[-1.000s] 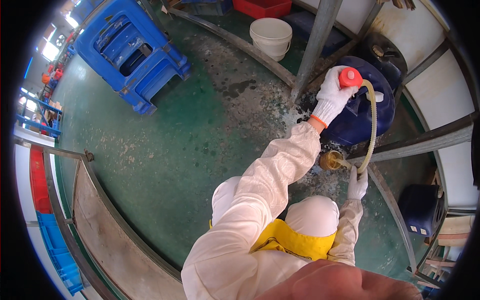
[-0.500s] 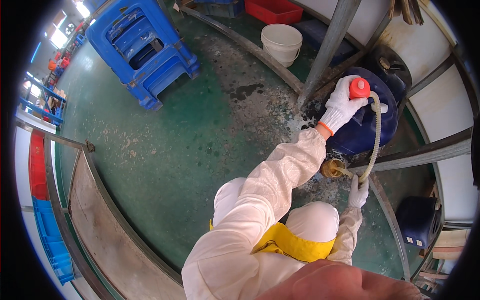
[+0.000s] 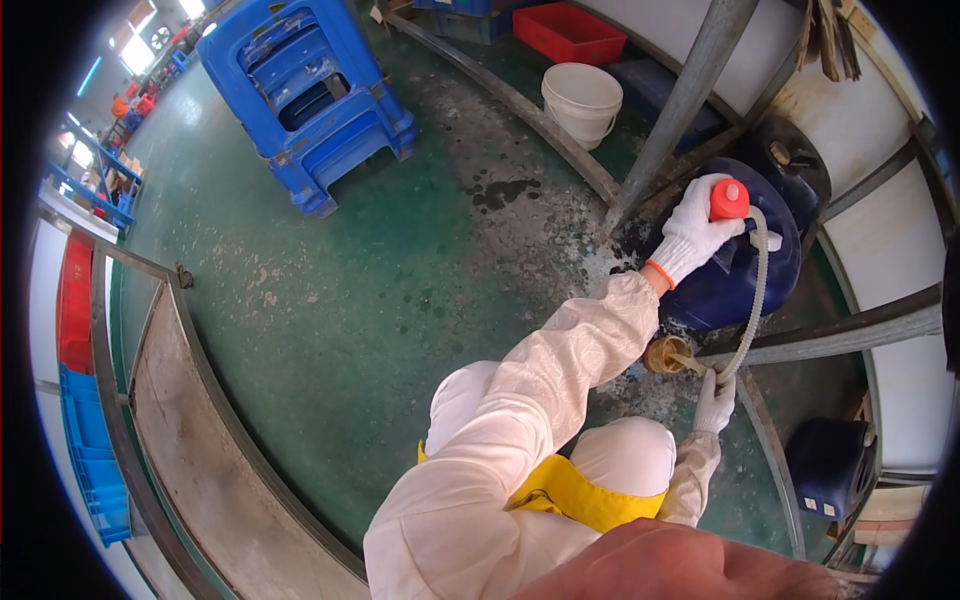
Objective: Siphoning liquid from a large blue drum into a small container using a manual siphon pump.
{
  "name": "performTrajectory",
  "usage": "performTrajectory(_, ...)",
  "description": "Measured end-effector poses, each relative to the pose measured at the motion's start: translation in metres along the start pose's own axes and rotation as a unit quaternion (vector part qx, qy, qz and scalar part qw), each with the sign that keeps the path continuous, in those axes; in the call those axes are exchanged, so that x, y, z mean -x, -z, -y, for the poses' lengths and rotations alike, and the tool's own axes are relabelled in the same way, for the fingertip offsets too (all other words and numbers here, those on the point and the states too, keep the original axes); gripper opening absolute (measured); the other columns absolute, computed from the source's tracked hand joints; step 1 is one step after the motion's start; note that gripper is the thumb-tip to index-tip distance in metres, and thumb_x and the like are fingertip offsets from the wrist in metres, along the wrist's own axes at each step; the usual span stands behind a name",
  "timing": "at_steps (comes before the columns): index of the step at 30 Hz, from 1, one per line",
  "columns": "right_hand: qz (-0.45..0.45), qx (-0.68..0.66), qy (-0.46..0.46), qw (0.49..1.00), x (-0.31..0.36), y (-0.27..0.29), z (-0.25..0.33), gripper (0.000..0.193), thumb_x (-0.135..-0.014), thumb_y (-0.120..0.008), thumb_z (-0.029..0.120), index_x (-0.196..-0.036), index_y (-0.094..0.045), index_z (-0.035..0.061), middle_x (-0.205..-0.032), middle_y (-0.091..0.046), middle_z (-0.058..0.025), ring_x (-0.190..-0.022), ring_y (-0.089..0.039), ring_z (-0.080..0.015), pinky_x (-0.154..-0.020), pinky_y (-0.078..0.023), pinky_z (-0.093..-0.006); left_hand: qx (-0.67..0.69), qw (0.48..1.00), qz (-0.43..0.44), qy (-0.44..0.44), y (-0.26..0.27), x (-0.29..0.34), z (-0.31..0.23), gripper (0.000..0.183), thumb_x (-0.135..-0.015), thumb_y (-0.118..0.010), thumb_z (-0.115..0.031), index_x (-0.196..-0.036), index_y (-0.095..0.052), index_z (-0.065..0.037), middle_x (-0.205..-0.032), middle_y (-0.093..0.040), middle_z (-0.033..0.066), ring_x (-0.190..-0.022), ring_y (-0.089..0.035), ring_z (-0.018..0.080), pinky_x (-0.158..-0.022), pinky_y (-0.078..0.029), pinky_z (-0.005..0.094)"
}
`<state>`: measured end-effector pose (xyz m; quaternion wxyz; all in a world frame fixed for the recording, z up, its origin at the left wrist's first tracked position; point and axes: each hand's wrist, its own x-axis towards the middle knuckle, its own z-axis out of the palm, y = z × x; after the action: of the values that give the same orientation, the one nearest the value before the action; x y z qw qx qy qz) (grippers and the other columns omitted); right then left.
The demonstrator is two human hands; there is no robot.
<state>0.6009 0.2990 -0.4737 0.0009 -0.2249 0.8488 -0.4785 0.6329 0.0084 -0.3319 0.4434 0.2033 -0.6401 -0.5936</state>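
Left hand: the gloved left hand (image 3: 692, 236) has its fingers closed around the red pump bulb (image 3: 729, 199) on top of the dark blue jug (image 3: 735, 270).
Right hand: the gloved right hand (image 3: 714, 402) pinches the lower end of the pale hose (image 3: 755, 300), just beside a small brown bottle (image 3: 666, 355) on the floor.
Hose: it curves from the bulb down to the right hand.
Containers: a white bucket (image 3: 583, 102) and a red crate (image 3: 569, 32) stand farther off; a second dark jug (image 3: 830, 468) sits low on the right.
Edges: a grey post (image 3: 680, 110) rises just beside the jug.
Open room: green floor (image 3: 340, 300) between the person and the stacked blue stools (image 3: 305, 95).
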Motion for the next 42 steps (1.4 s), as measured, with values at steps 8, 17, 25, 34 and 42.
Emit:
performTrajectory(8,0.006,-0.047,0.025,0.999,-0.002,-0.005,-0.014,0.020,-0.096,-0.067,0.019,-0.105,-0.067,0.0009,-0.085,-0.066,-0.0064,-0.075,-0.059,-0.0146,-0.072,-0.050,-0.0310,0.000,1.000,0.003,0.007,0.002,-0.003,0.002,0.067,-0.069,-0.085,-0.019,-0.128,-0.054,-0.016,-0.129,-0.057,0.0099,-0.119,-0.058,0.0329,-0.100,-0.048,0.0413)
performTrajectory(17,0.006,-0.021,0.011,1.000,0.000,-0.004,-0.006,0.020,-0.096,-0.066,0.018,-0.105,-0.067,0.0006,-0.083,-0.065,-0.0048,-0.074,-0.057,-0.0128,-0.071,-0.049,-0.0297,-0.010,1.000,-0.004,0.012,0.004,0.000,-0.004,0.067,-0.069,-0.084,-0.019,-0.128,-0.053,-0.016,-0.128,-0.057,0.0101,-0.118,-0.058,0.0333,-0.100,-0.048,0.0417)
performTrajectory(25,0.011,-0.021,0.003,1.000,-0.002,-0.002,-0.007,0.018,-0.096,-0.066,0.017,-0.104,-0.066,0.0005,-0.084,-0.063,-0.0035,-0.074,-0.056,-0.0117,-0.070,-0.049,-0.0286,-0.008,1.000,0.000,0.022,0.005,-0.002,-0.006,0.066,-0.069,-0.084,-0.019,-0.128,-0.053,-0.016,-0.129,-0.056,0.0101,-0.119,-0.058,0.0333,-0.100,-0.048,0.0420)
performTrajectory(34,0.027,-0.042,-0.017,0.999,0.002,-0.002,0.000,0.017,-0.097,-0.065,0.015,-0.106,-0.065,0.0008,-0.085,-0.061,-0.0009,-0.077,-0.056,-0.0099,-0.071,-0.049,-0.0262,-0.008,0.999,0.001,0.035,0.007,-0.001,-0.005,0.068,-0.069,-0.084,-0.021,-0.129,-0.052,-0.016,-0.130,-0.055,0.0103,-0.119,-0.058,0.0339,-0.101,-0.047,0.0422)
performTrajectory(42,0.004,0.037,-0.036,0.999,0.008,0.003,0.001,0.024,-0.095,-0.067,0.022,-0.109,-0.066,0.0031,-0.090,-0.066,-0.0097,-0.080,-0.061,-0.0200,-0.078,-0.051,-0.0338,0.025,0.999,0.004,0.022,0.005,0.000,0.005,0.072,-0.069,-0.085,-0.023,-0.132,-0.052,-0.012,-0.126,-0.060,0.0170,-0.117,-0.061,0.0344,-0.100,-0.048,0.0429)
